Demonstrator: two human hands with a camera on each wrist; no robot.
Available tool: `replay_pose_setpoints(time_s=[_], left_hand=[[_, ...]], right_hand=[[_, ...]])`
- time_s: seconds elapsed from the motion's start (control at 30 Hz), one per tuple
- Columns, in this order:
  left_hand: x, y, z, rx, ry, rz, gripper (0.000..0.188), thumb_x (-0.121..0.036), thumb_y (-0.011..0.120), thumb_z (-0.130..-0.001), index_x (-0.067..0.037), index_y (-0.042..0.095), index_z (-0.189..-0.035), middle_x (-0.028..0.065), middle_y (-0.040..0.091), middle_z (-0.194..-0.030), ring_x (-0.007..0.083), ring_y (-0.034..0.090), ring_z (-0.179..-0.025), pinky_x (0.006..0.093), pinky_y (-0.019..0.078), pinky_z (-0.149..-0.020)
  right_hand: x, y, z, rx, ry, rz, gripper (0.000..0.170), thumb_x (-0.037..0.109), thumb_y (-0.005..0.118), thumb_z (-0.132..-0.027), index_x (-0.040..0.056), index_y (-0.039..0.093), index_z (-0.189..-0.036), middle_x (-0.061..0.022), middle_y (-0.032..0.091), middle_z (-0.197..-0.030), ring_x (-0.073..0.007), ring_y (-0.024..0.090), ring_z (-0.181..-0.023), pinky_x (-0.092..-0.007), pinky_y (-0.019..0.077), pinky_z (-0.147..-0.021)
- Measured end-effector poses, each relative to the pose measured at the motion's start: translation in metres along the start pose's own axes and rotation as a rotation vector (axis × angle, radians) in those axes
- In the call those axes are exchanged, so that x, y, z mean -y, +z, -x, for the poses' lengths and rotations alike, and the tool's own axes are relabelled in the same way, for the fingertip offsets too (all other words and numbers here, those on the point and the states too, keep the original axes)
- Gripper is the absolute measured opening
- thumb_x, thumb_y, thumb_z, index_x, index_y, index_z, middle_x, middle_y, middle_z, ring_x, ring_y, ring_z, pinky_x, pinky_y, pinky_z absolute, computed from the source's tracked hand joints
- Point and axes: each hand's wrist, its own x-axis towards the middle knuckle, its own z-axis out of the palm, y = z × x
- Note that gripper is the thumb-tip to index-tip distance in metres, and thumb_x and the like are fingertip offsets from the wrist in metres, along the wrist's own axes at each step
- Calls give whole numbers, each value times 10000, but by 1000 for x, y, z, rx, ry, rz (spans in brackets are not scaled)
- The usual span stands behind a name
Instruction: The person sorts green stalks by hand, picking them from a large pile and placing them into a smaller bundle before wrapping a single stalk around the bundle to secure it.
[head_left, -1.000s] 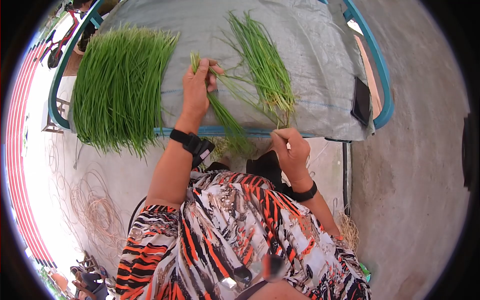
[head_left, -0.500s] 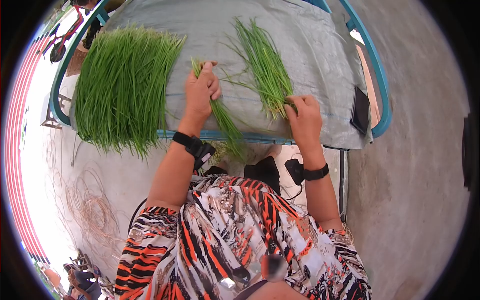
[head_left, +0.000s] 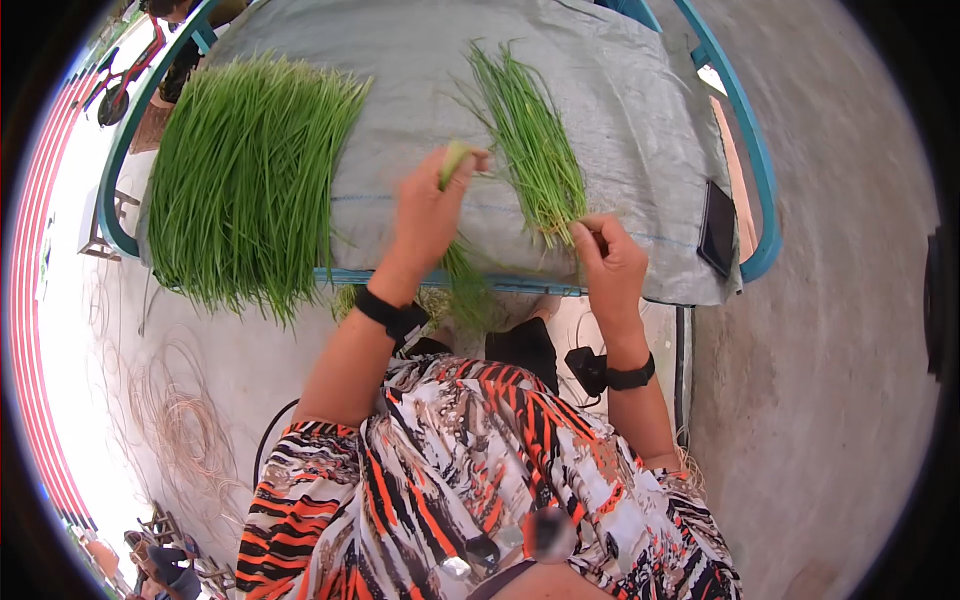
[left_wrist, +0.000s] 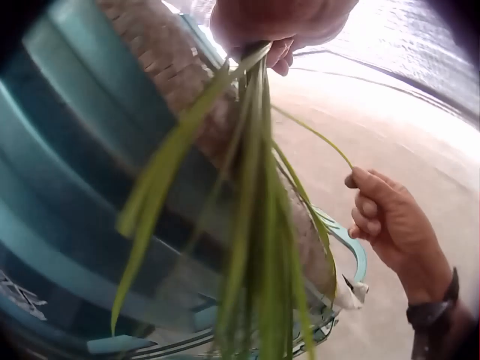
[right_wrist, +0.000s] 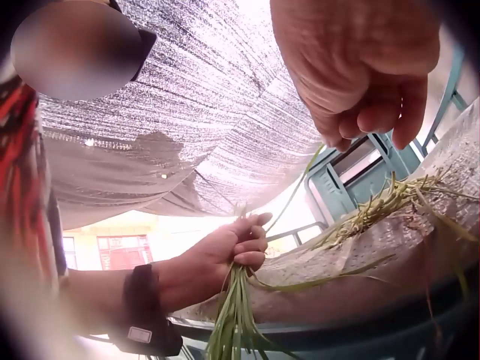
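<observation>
My left hand grips a small bunch of chives over the front of the covered table. Their pale ends stick up past the thumb, while the green leaves hang down below the fist. Further right, my right hand pinches the end of a single chive leaf, which runs across to the left hand. Just beyond the right fingertips lies a loose pile of chives, its pale ends toward me. A large, neatly laid stack of chives covers the left side of the table.
A grey plastic sheet covers the table, framed by a teal rail. Near its right edge lies a black phone. Coiled strands rest on the floor at left. Another person sits at the lower left.
My right hand has gone up from the table's front edge to the loose pile's pale ends, then slightly back. The left hand, with its bunch, has moved right and a little toward me.
</observation>
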Motion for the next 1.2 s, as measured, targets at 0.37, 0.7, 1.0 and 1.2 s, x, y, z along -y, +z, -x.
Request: replay_pose_setpoints(time_s=[0.37,0.7,1.0,1.2], left_hand=[[-38,26,27,539,137,-332,293,-15,493,-807,-33,540,-1096,155,538,-910,354,570,-861,420,462,-706],[-61,4,20,321,-416,275,175,-139,479,-954,-61,582,-1072,27,610,-806,80,470,-602,234,376,-519],[-59,4,12,177,-669,892,235,-245,459,-988,-39,558,-1043,30,617,-811,33,400,-546,170,286,-408],[-27,6,15,-14,-652,924,234,-276,468,-985,-55,544,-1006,21,608,-817,73,460,-633,192,375,-499]], right_hand=[[4,-1,4,147,-203,21,123,50,644,-788,41,637,-911,-116,626,-772,-267,612,-646,-326,474,-586],[7,-20,4,65,93,-403,173,96,566,-910,24,584,-1066,5,605,-778,-39,522,-633,-196,411,-514],[33,12,12,604,193,-558,202,182,530,-944,18,592,-1045,20,551,-701,-49,486,-577,-209,416,-519],[30,8,18,691,286,-572,252,238,473,-977,26,599,-924,30,495,-627,-50,463,-551,-212,371,-497]])
